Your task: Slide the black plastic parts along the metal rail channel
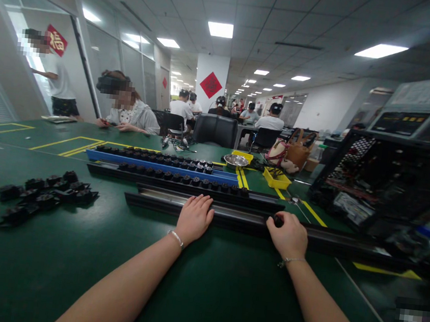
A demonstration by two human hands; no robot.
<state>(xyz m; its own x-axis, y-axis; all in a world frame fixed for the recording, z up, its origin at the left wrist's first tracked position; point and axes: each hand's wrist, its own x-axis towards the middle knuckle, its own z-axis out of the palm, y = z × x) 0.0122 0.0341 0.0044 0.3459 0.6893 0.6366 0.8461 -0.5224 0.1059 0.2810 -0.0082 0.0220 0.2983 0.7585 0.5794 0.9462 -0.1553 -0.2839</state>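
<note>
A long black channel rail (157,202) lies across the green table in front of me. My left hand (195,219) rests on its near edge, fingers stretched out and close together, gripping nothing. Over the rail's right part, my right hand (291,234) is curled with thumb and forefinger around a small black round part (278,221); the other fingers are partly hidden. Just behind is a second black rail (102,171) with a row of black round parts (186,179). Beyond that, a blue rail (123,160) carries another such row.
A pile of black parts (48,192) lies at left. Yellow trays (276,179) and a metal bowl (236,160) stand behind the rails. An opened computer case (374,183) is at right. A co-worker (128,106) sits across the table at left.
</note>
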